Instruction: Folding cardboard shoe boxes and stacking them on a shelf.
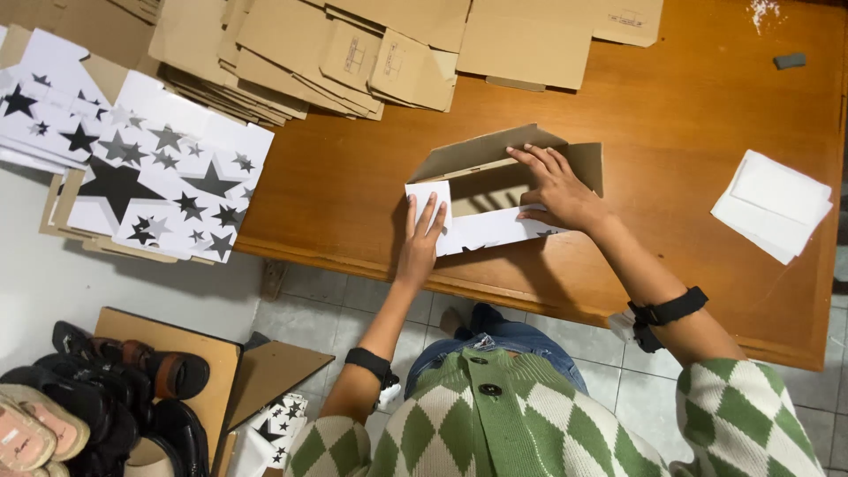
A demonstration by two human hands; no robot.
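two hands on one half-folded cardboard box with white star-printed outside (495,190), sitting near the front edge of the brown wooden table (689,132). left hand (421,238) flat, fingers together, pressing the box's white end flap. right hand (556,187) spread wide, palm down inside the box against its raised brown wall. stack of flat star-printed white cardboard blanks (150,168) well left; pile of plain brown cardboard sheets (353,53) behind; white folded papers (773,205) right.
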